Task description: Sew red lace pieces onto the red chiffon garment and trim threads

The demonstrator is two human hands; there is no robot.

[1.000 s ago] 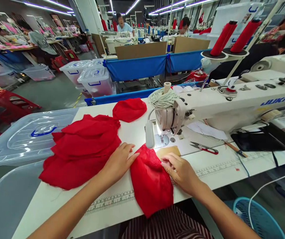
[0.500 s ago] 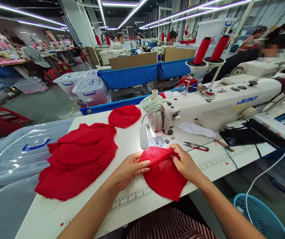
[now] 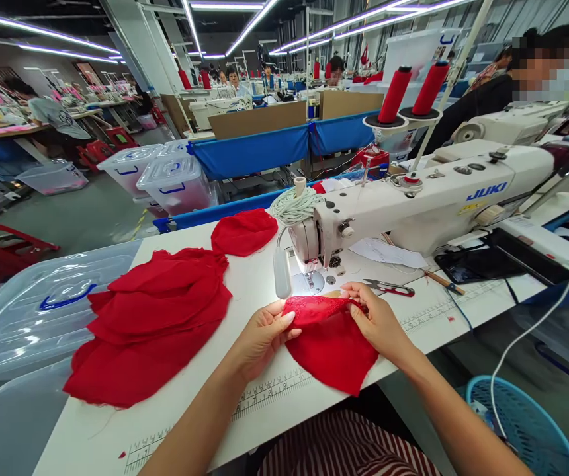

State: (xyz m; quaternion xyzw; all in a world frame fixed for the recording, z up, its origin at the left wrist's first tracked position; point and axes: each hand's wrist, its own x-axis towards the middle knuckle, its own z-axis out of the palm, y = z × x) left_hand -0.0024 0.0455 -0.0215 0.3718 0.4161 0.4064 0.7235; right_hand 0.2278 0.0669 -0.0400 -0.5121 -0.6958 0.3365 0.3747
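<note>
- Bottom edge: person's striped garment [image 3: 344, 449], seen from above; both bare forearms reach fwd onto a white sewing table [image 3: 185, 416] w/ a printed ruler strip [image 3: 269, 393] along its near edge.
- Left hand [image 3: 264, 334]: thumb and fingers pinched shut on the left edge of a red lace piece [image 3: 331, 347].
- Right hand [image 3: 378, 324]: fingers curled, pinching the same piece at its upper right edge.
- The lace piece lies on the table between the hands, just in front of the needle area. Its lower part hangs slightly over the near table edge, and its top edge looks folded over, though that's hard to tell.
- Left of the hands: a stack of red fabric pieces [image 3: 150, 324], fanned out flat; a smaller red piece [image 3: 243, 231] behind it, approx. touching the stack.
- Far left, beside the table: a clear plastic bin lid [image 3: 41, 311] w/ blue handle.
- Behind the hands: a white JUKI sewing machine [image 3: 438, 198], its lamp [image 3: 281, 277] lighting the needle plate [image 3: 309, 281]; a coil of white cord [image 3: 294, 205] on its head.
- Right of the needle: thread snips [image 3: 388, 287] and a sheet of paper [image 3: 388, 251] on the table.
- Lower right, on the floor: a blue basket [image 3: 517, 423].
- Above the machine: two red thread cones [image 3: 403, 92].
- Background: blue fabric troughs [image 3: 284, 142], clear storage bins [image 3: 175, 182], other people at machines.
</note>
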